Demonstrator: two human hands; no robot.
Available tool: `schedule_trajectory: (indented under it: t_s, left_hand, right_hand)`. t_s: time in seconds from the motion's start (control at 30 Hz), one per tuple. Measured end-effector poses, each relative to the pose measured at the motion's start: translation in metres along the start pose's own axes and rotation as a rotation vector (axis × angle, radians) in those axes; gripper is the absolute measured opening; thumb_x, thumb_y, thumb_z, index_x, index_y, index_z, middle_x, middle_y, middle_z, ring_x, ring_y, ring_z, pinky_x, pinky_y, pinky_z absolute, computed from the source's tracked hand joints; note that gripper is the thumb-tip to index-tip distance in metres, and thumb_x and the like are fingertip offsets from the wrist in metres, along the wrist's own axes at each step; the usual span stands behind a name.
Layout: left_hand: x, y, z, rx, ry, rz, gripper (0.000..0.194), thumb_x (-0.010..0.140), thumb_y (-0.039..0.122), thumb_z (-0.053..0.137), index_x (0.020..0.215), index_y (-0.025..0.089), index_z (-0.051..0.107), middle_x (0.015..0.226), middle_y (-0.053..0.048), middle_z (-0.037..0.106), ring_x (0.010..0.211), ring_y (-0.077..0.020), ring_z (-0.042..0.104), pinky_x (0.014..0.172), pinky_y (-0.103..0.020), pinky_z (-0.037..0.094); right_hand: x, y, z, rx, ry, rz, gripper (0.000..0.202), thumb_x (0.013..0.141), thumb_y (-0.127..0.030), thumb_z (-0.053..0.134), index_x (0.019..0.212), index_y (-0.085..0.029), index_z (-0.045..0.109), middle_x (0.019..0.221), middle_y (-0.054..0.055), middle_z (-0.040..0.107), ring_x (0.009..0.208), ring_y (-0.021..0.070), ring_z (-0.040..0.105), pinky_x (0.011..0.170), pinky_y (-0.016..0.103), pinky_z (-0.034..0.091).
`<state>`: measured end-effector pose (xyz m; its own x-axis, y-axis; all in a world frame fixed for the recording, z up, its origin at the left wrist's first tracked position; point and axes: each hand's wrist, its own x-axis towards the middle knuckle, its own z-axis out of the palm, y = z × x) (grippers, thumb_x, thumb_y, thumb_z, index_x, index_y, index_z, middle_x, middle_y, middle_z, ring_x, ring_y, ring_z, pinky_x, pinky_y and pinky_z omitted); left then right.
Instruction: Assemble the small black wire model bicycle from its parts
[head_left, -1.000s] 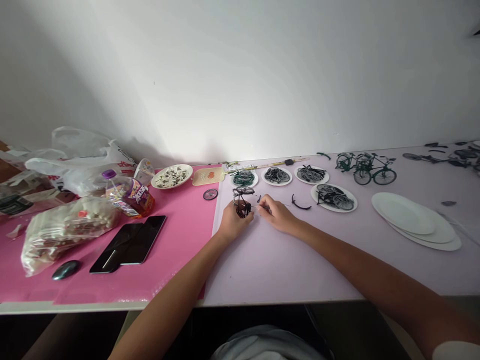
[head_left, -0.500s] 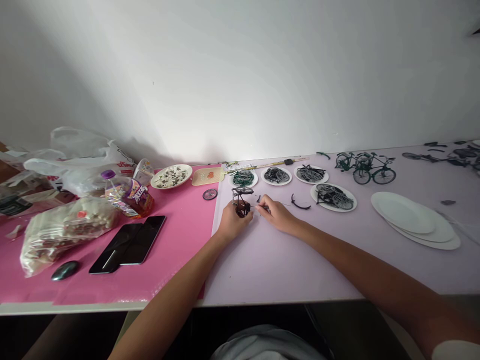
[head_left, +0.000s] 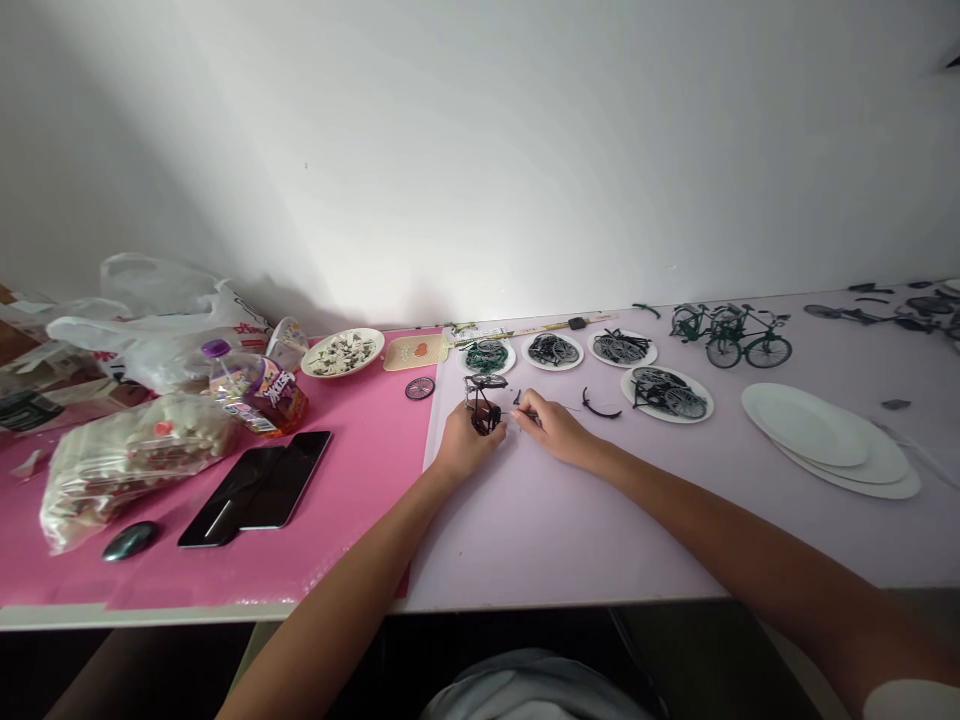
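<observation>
My left hand (head_left: 466, 440) is closed around a dark model bicycle (head_left: 486, 415), part-assembled, with a wheel lying level at its top. Its lower part is partly hidden by my fingers. Just to the right, my right hand (head_left: 551, 425) pinches a thin rod-like piece (head_left: 531, 415), too small to name, pointing toward the bicycle. A curved black part (head_left: 600, 405) lies beyond that hand. On the pink mat to the left rests a loose spoked wheel (head_left: 420, 388).
Plates of bicycle parts (head_left: 553, 350) line the back, near a tape measure (head_left: 576, 323). Green model bicycles (head_left: 748, 345) stand at right, behind stacked white plates (head_left: 847, 460). At left are two phones (head_left: 285, 485), a mouse (head_left: 130, 541), a drink bottle (head_left: 255, 395) and a filled plastic bag (head_left: 135, 455).
</observation>
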<state>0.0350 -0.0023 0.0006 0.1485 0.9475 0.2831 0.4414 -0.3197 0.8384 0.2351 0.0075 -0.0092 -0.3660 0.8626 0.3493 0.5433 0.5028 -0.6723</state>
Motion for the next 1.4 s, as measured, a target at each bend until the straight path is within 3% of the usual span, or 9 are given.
schedule_trajectory:
  t_s: [0.9,1.4]
  left_hand:
    - [0.0016,-0.0071,0.0014,0.0,-0.002,-0.01,0.02,0.079,0.034,0.07,0.09,0.017,0.066,0.07,0.0,0.063,0.06,-0.0129,0.052,0.06,-0.026,0.043]
    - [0.0004,0.0015,-0.0012,0.011,-0.027,-0.018,0.018,0.08,0.032,0.069,0.09,0.018,0.065,0.07,0.0,0.062,0.061,-0.0128,0.052,0.062,-0.027,0.044]
  right_hand:
    - [0.0001,-0.0041,-0.0013,0.022,-0.011,0.013,0.027,0.1,-0.046,0.046,0.086,-0.024,0.043,0.077,-0.001,0.062,0.061,0.0147,0.051,0.062,0.028,0.037]
    - [0.0002,-0.0021,-0.0013,0.032,-0.029,0.016,0.025,0.1,-0.043,0.047,0.084,-0.024,0.044,0.074,-0.003,0.058,0.06,0.014,0.049,0.06,0.027,0.034]
